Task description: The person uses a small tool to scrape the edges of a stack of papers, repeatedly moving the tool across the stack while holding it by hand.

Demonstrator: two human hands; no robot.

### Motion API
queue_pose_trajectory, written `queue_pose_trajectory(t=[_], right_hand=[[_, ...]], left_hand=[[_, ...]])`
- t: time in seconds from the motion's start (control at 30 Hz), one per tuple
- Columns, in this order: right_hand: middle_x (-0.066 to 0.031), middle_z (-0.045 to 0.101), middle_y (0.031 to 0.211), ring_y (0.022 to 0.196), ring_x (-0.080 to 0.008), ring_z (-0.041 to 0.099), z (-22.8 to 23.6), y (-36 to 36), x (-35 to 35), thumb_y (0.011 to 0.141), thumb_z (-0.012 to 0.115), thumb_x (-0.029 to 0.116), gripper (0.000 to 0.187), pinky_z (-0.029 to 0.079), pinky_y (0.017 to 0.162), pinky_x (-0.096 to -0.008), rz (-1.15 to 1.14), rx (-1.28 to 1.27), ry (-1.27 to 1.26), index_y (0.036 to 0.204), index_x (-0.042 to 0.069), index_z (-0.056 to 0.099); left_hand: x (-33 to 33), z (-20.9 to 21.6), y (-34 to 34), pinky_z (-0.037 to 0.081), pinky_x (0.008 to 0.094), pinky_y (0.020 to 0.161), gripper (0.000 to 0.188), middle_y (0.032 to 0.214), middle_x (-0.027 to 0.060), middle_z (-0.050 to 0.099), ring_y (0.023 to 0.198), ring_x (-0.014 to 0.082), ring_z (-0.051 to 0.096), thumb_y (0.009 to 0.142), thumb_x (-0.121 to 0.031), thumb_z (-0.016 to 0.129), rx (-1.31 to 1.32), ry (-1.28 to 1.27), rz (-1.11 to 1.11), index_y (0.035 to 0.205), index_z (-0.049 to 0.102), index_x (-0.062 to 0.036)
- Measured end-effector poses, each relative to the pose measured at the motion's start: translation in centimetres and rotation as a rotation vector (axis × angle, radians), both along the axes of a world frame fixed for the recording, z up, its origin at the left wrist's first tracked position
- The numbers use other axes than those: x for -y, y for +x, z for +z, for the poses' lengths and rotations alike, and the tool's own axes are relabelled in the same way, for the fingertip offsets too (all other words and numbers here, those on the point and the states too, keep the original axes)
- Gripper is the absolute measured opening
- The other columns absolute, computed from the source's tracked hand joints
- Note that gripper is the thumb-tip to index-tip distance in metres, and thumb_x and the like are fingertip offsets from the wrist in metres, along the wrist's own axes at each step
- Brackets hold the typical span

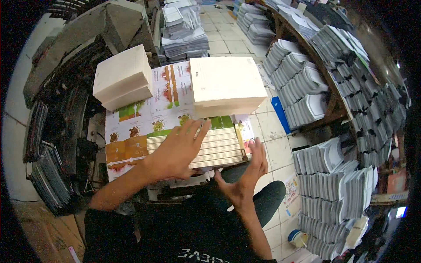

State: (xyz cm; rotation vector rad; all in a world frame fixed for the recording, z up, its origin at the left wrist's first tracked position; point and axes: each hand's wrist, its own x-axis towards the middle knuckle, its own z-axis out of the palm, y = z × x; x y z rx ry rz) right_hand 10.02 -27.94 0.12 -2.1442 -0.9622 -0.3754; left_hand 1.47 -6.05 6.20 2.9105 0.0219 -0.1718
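Observation:
In front of me a row of cream paper booklets lies with the folded edges showing as parallel strips. My left hand rests across its middle, fingers spread and pointing away from me. Off the near right corner, my right hand is raised with thumb and fingers apart, holding nothing. A small brass-coloured metal piece sits at the row's right end. Beneath lie printed sheets in orange, green and white. Behind the row stand a large cream paper stack and, farther left, another cream stack.
Dark machinery stands close on the left. Bundled paper stacks line the right side, with more under and on a long table. A blue sheet and a blue-and-white tub are on the tiled floor.

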Motion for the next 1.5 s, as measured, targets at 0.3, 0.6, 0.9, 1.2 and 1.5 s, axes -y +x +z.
queue_pose_trajectory(t=[0.3, 0.6, 0.9, 1.2, 1.5], right_hand=[[-0.0284, 0.042, 0.167, 0.154, -0.035, 0.043, -8.7, 2.6, 0.7, 0.077, 0.088, 0.01, 0.115, 0.036, 0.125, -0.0436, 0.35, -0.75, 0.108, 0.17, -0.001, 0.022], [-0.0304, 0.031, 0.171, 0.159, -0.0456, 0.03, -13.5, -3.0, 3.8, 0.086, 0.081, 0.008, 0.106, 0.027, 0.131, -0.0484, 0.351, -0.438, -0.035, 0.169, -0.005, 0.017], [-0.0318, 0.025, 0.173, 0.161, -0.0507, 0.022, -12.6, -3.2, 3.3, 0.088, 0.076, 0.013, 0.099, 0.024, 0.132, -0.0526, 0.335, -0.477, -0.091, 0.168, -0.006, 0.019], [-0.0289, 0.031, 0.171, 0.162, -0.0478, 0.024, -12.6, -3.5, 3.3, 0.087, 0.079, 0.005, 0.091, 0.026, 0.131, -0.052, 0.317, -0.405, -0.093, 0.164, -0.003, 0.031], [-0.0306, 0.034, 0.169, 0.159, -0.0481, 0.03, -9.5, -2.6, 2.8, 0.088, 0.081, 0.012, 0.092, 0.032, 0.128, -0.0516, 0.306, -0.359, -0.327, 0.164, -0.002, 0.031]], left_hand=[[0.8, -1.8, -0.2, 0.055, 0.0584, 0.102, 0.104, 0.141, 0.0325, 0.057, 0.123, 0.0485, 0.064, 0.079, -0.051, 0.085, -0.02, -0.05, 0.115, 0.152, 0.04, 0.0085], [-5.1, 3.6, -7.1, 0.057, 0.041, 0.099, 0.08, 0.128, 0.0165, 0.072, 0.115, 0.0267, 0.071, 0.092, -0.052, 0.082, 0.646, -0.834, 0.77, 0.145, 0.058, 0.0028], [-19.2, 3.4, 0.9, 0.056, 0.0445, 0.102, 0.104, 0.144, 0.0172, 0.061, 0.125, 0.03, 0.064, 0.09, -0.066, 0.079, 1.77, -1.447, 1.076, 0.156, 0.043, 0.0072], [-31.3, -5.6, 2.7, 0.054, 0.052, 0.111, 0.143, 0.15, 0.0355, 0.049, 0.134, 0.0435, 0.06, 0.084, -0.07, 0.08, 1.498, -1.364, 1.73, 0.16, -0.003, 0.0172], [-28.2, -3.5, 1.8, 0.053, 0.0482, 0.106, 0.091, 0.148, 0.0194, 0.057, 0.123, 0.0339, 0.063, 0.09, -0.051, 0.085, 1.306, -1.384, 1.203, 0.15, 0.052, 0.0092]])
